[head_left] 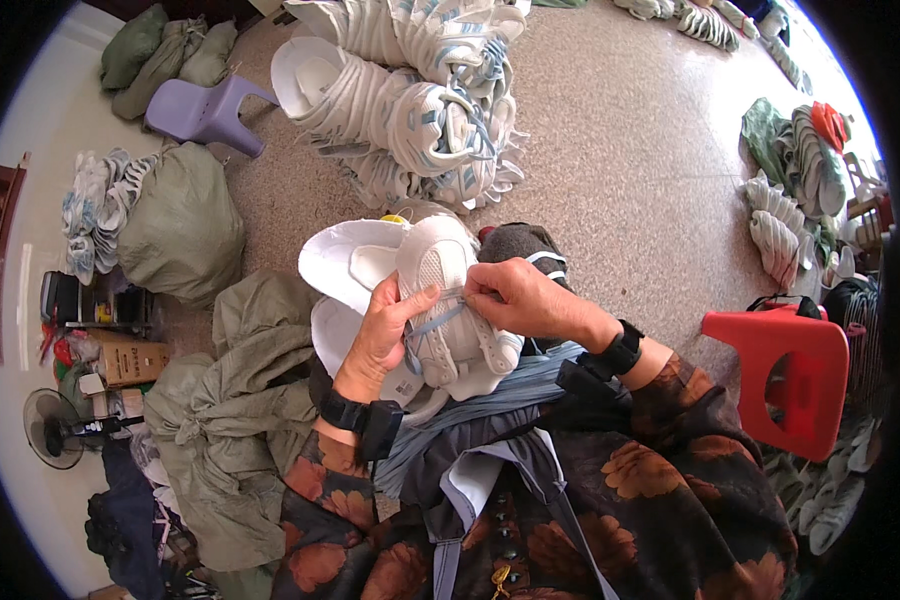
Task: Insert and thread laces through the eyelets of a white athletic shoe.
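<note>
Center frame, left hand (378,328) grips white shoe upper (450,345), right hand (523,297) pinches blue-grey lace (436,322); best keep upper steady, lace flat, untwisted, evenly snug.

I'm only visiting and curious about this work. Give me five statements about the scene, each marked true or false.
1. The left hand holds a white shoe upper. True.
2. The right hand hangs far away from that upper. False: it is at the upper.
3. The purple stool stands on the person's right. False: it stands on the left.
4. The person wears two black wrist straps. True.
5. The red stool stands on the person's right. True.
</note>
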{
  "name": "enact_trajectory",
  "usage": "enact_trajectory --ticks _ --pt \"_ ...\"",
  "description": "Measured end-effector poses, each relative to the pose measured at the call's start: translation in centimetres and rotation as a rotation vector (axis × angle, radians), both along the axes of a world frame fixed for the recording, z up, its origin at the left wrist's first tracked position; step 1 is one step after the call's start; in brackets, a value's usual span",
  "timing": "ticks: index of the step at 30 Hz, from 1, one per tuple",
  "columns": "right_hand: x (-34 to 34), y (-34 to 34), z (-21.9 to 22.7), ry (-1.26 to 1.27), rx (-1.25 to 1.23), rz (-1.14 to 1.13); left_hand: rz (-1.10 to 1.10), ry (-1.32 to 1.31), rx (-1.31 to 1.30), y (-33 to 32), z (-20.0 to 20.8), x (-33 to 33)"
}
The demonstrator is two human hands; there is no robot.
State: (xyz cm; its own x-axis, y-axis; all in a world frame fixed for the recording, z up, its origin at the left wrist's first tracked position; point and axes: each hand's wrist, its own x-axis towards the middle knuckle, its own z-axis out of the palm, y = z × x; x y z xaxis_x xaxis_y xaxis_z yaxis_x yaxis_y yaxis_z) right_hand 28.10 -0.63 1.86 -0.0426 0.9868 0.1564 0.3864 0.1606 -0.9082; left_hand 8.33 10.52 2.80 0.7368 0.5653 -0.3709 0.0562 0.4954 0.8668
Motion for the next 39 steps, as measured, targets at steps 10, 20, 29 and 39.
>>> enact_trajectory --ticks 10,20,29,39 --pt "0.2 0.2 -0.8 0.398 -0.259 0.161 -0.004 0.03 0.097 -0.4 -0.3 -0.1" --pt "-1.9 -1.6 -0.4 -0.071 -0.001 -0.251 0.04 0.01 0.083 -0.8 0.4 0.4" --pt "-2.6 -1.0 0.6 -0.048 0.131 -0.18 0.065 -0.035 0.151 -1.0 0.0 0.5" --pt "-3.6 0.8 2.6 -0.454 0.252 -0.05 0.111 0.011 0.099 -0.5 -1.0 1.0"
